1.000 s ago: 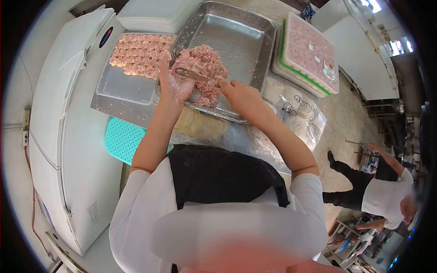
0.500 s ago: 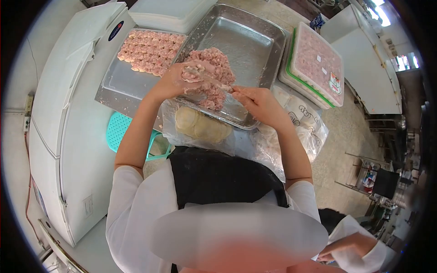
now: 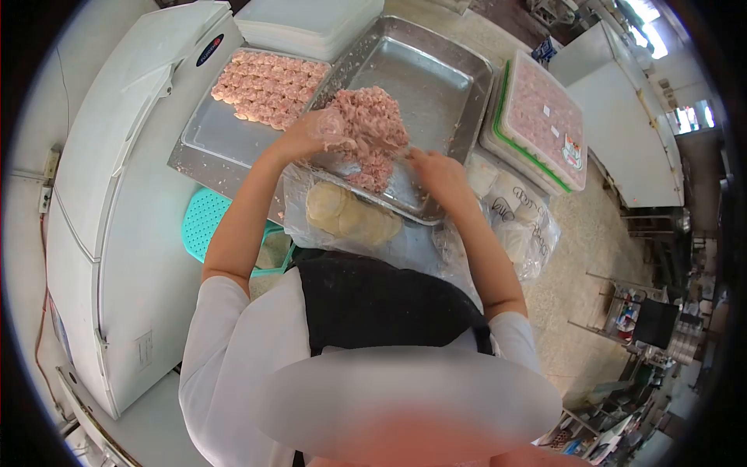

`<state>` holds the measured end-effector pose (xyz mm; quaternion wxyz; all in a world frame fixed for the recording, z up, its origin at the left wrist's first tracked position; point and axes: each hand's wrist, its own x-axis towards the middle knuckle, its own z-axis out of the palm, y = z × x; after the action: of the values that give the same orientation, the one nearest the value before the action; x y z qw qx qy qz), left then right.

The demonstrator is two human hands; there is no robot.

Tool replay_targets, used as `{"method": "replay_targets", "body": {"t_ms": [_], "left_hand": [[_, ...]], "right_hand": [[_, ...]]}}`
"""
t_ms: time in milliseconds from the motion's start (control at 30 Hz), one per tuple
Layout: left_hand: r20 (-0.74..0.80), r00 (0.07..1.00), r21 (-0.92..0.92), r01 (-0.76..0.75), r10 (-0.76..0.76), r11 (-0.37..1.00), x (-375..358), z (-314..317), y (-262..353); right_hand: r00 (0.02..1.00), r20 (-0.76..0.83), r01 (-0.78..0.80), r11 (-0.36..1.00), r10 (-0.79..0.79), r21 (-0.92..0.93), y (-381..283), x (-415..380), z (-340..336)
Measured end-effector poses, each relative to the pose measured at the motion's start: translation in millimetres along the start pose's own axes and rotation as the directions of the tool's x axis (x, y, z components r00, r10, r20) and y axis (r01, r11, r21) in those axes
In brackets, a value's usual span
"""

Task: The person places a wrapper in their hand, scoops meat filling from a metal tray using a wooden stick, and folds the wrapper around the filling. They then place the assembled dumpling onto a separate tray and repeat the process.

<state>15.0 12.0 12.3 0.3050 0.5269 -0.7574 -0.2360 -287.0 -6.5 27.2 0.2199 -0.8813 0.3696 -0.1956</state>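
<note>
My left hand [image 3: 305, 134] curls around a pale, meat-smeared wrapper [image 3: 332, 124] at the left side of a deep steel pan [image 3: 476, 82]; motion blurs its details. My right hand [image 3: 440, 177] is closed on the handle of a thin spatula [image 3: 408, 153], whose far end reaches into the minced meat [image 3: 369, 113] and is partly hidden there. The pink meat lies heaped at the pan's left and near side. Below the pan, a pile of round, pale dough wrappers [image 3: 350, 214] rests on clear plastic.
Rows of meat-topped dumplings [image 3: 268, 87] fill the far part of a tray [image 3: 222, 148] at left. White stacked trays [image 3: 307, 27] stand behind it. Lidded boxes [image 3: 545, 117] and plastic bags [image 3: 517, 226] sit at right. A turquoise stool [image 3: 204, 222] and white freezer [image 3: 132, 233] are at left.
The spatula has moved from the wrapper in my left hand down into the meat. My right hand has dropped slightly. The other person at bottom right is out of view.
</note>
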Motion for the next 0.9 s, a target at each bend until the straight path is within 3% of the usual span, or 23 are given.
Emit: {"method": "replay_targets", "body": {"t_ms": [67, 100, 167, 200, 267, 400, 467, 500, 567, 600, 667, 700, 767, 900], "left_hand": [[0.108, 0.933, -0.296, 0.361, -0.345, 0.884, -9.9, -27.1, 40.9], [0.111, 0.936, -0.298, 0.352, -0.334, 0.887, -12.3, -36.6, 50.9], [0.083, 0.994, -0.391, 0.096, -0.069, 0.915, -15.8, -49.7, 64.0], [0.086, 0.995, -0.398, 0.086, -0.056, 0.913, -15.5, -55.4, 66.8], [0.200, 0.980, -0.160, 0.048, -0.016, 0.986, -17.4, -66.9, 67.0], [0.274, 0.955, -0.357, -0.008, 0.113, 0.934, -23.2, -65.9, 19.5], [0.029, 0.994, -0.001, -0.107, 0.107, 0.994, -34.5, -67.5, -10.8], [0.022, 0.994, 0.000, -0.110, 0.110, 0.994, -34.9, -83.5, -5.0], [0.265, 0.963, -0.231, 0.022, 0.041, 0.973, -35.5, -118.9, 16.7], [0.266, 0.963, -0.233, 0.018, 0.046, 0.972, -41.5, -121.5, 6.5], [-0.018, 0.999, -0.116, -0.049, 0.048, 0.992, -54.1, -121.9, -18.7], [-0.022, 0.999, -0.118, -0.051, 0.048, 0.992, -55.8, -132.0, -21.5], [0.151, 0.973, -0.402, -0.103, 0.177, 0.910, -55.7, -154.3, -23.3], [0.162, 0.983, -0.317, -0.025, 0.080, 0.948, -63.3, -169.7, -53.8]], "right_hand": [[0.920, 0.214, -0.268, 0.926, 0.328, -0.266, -12.0, -6.0, -29.7], [0.920, 0.205, -0.275, 0.923, 0.334, -0.271, -16.0, -9.9, -37.3], [0.950, 0.061, -0.311, 0.942, 0.305, 0.127, -27.7, -20.1, -48.2], [0.948, 0.054, -0.319, 0.940, 0.315, 0.119, -40.5, -21.1, -50.6], [0.997, 0.046, -0.079, 0.955, 0.068, 0.287, -69.6, -15.2, -46.9], [0.997, 0.073, 0.027, 0.984, -0.040, 0.173, -104.3, 8.1, -28.2], [0.980, 0.057, -0.168, 0.944, 0.192, -0.283, -147.1, 21.8, -52.3], [0.981, 0.055, -0.164, 0.943, 0.187, -0.289, -155.5, 25.0, -43.2], [0.998, -0.055, -0.036, 0.968, 0.022, -0.248, -169.5, 29.6, -19.6], [0.998, -0.057, -0.039, 0.967, 0.026, -0.251, -175.7, 34.8, -19.9], [0.994, -0.020, -0.108, 0.946, 0.108, -0.306, -186.5, 46.5, -28.6], [0.994, -0.019, -0.106, 0.945, 0.106, -0.310, -194.9, 51.4, -26.6], [0.987, -0.160, -0.030, 0.997, 0.018, -0.074, -211.2, 57.4, -19.2], [0.992, -0.039, -0.119, 0.992, 0.117, -0.040, -223.1, 74.0, 42.0]]}}
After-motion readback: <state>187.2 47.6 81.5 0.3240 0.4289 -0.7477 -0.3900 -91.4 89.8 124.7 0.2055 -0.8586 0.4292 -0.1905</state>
